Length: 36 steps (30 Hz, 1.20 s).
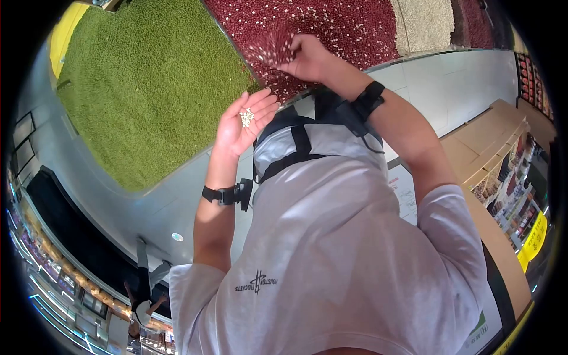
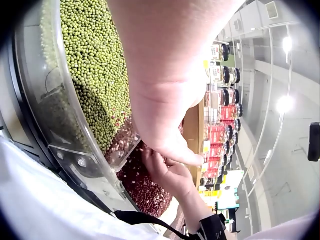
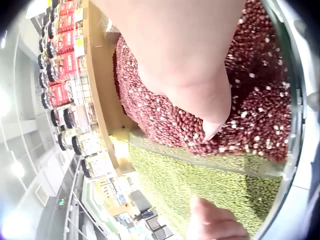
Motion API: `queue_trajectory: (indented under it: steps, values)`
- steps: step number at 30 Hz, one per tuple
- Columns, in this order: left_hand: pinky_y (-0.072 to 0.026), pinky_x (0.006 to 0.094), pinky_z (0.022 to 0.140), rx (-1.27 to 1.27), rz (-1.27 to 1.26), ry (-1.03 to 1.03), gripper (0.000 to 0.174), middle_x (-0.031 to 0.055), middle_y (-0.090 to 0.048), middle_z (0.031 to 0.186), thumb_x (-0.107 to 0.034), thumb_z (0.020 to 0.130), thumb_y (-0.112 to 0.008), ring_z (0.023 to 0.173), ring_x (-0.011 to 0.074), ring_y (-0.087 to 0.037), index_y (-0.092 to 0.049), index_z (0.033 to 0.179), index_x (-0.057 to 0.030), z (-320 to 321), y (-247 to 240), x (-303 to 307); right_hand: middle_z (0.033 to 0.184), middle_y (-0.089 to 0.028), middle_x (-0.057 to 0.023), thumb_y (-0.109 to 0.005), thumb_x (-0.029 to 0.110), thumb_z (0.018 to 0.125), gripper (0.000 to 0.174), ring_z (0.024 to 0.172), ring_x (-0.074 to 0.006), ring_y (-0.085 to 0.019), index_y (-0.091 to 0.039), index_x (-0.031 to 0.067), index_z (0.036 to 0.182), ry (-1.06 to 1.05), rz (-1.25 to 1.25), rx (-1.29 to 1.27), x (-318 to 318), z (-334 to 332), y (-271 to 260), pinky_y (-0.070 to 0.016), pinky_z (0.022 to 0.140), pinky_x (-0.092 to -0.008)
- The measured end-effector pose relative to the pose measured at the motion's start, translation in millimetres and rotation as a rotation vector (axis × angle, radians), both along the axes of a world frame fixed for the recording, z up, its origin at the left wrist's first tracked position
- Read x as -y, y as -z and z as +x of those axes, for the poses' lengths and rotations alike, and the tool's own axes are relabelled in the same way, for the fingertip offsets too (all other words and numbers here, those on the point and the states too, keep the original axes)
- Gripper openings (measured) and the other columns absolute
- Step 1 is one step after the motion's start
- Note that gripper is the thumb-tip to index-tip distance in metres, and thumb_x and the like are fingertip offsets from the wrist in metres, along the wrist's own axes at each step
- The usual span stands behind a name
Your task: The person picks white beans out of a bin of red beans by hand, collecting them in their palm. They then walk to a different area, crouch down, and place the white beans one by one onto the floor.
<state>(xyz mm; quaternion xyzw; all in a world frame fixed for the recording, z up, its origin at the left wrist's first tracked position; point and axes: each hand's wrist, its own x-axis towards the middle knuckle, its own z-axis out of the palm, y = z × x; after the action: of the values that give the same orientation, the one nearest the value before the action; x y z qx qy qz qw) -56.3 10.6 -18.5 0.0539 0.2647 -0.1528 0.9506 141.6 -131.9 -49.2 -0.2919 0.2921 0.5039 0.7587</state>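
Observation:
My left hand [image 1: 245, 121] is palm up with its fingers extended, and a small pile of pale beans [image 1: 247, 117] lies in the palm. My right hand [image 1: 307, 59] is at the near edge of the red beans [image 1: 343, 29], thumb and fingers spread apart. Blurred red and pale beans [image 1: 272, 50] show beside its fingers. In the right wrist view the thumb of the right hand [image 3: 195, 90] points down over the red beans, and its other fingers are mostly hidden. Pale beans are scattered among the red ones.
Green beans [image 1: 148, 77] fill the bin to the left, behind a clear divider [image 3: 210, 162]. A bin of cream-coloured grains [image 1: 423, 23] lies to the right. Jars [image 2: 217, 135] stand on shelves beyond a wooden ledge [image 3: 102, 90]. Another person [image 1: 145, 307] is at the lower left.

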Motion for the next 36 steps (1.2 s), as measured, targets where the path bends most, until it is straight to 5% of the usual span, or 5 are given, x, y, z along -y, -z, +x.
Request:
queue_trajectory:
  steps: [8,16,27,34,36]
  values:
    - [-0.0541,0.0394,0.092,0.013,0.019,0.013,0.046,0.0251,-0.06,0.118,-0.026,0.101,-0.039,0.106,0.0326,-0.063,-0.046,0.128,0.0114,0.8,0.0,0.3,0.133,-0.036,-0.0325,-0.056,0.017,0.085,0.043,0.124,-0.048,-0.04,-0.04,-0.0061,0.117,-0.173,0.025,0.009,24.7,28.0,-57.1,-0.0318,0.108,-0.0608]
    - [-0.0539,0.0393,0.092,-0.002,0.064,0.003,0.046,0.0247,-0.06,0.118,-0.026,0.101,-0.039,0.106,0.0319,-0.063,-0.047,0.128,0.0106,2.0,-2.6,-1.0,0.142,-0.04,-0.0233,-0.041,0.025,0.096,0.052,0.128,-0.0336,-0.045,-0.037,-0.0011,0.141,-0.464,-0.241,0.457,81.1,28.1,-75.1,-0.0383,0.108,-0.0436]
    - [-0.0554,0.04,0.09,-0.039,0.055,-0.021,0.046,0.0257,-0.06,0.118,-0.025,0.1,-0.041,0.104,0.0334,-0.063,-0.047,0.127,0.0112,-0.2,-5.6,-3.9,0.101,-0.068,-0.0168,-0.051,0.019,0.085,0.035,0.091,-0.0215,-0.066,-0.066,-0.0008,0.11,-0.994,-0.717,1.067,96.7,5.8,-14.1,-0.0512,0.079,-0.0339]
    - [-0.0529,0.0407,0.093,0.0,0.075,-0.007,0.049,0.0258,-0.059,0.121,-0.029,0.101,-0.039,0.109,0.0339,-0.061,-0.046,0.128,0.011,-5.6,-3.5,-5.0,0.1,-0.056,-0.0052,-0.049,0.007,0.088,0.02,0.09,-0.016,-0.058,-0.062,-0.0009,0.101,-0.653,-0.393,0.628,75.6,-13.9,24.6,-0.0516,0.081,-0.032]
    - [-0.0563,0.0399,0.089,-0.033,0.102,-0.037,0.045,0.0256,-0.061,0.115,-0.025,0.1,-0.041,0.103,0.0329,-0.064,-0.047,0.126,0.0112,-3.7,-10.9,0.2,0.093,-0.049,-0.004,-0.047,0.001,0.088,0.009,0.086,-0.0158,-0.056,-0.055,0.0013,0.088,-0.98,-0.391,1.162,70.7,-9.5,28.3,-0.0529,0.084,-0.0348]
